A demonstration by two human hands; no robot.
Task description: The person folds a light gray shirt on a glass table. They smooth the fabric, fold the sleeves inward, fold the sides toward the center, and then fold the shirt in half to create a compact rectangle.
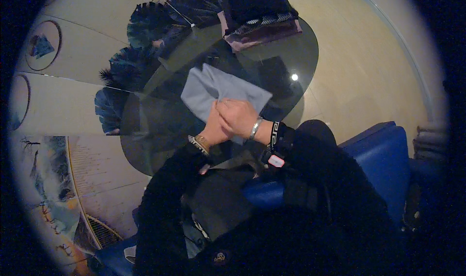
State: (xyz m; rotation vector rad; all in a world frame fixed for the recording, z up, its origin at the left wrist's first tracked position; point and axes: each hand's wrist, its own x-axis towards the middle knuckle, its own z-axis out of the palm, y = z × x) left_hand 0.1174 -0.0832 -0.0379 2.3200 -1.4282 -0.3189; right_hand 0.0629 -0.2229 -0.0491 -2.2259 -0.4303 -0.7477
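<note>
Both hands meet over a dark glossy tabletop [145,145] with a light blue-grey cloth [240,86] between and beyond them. My right hand [240,117], a silver bracelet at its wrist, lies over the fingers of my left hand [216,128] and closes on the near part of the cloth. The left fingers are mostly hidden under the right hand and look closed on the cloth too. The cloth spreads away from the hands, with creases and a pointed corner to the right.
Dark folded fabrics [258,6] lie in a pink container or wrap [251,43] at the table's far side. Dark leaf shapes [145,24] show at the far left. A blue padded seat [382,159] stands at the right, and a dark bag-like thing [222,203] lies below the table edge.
</note>
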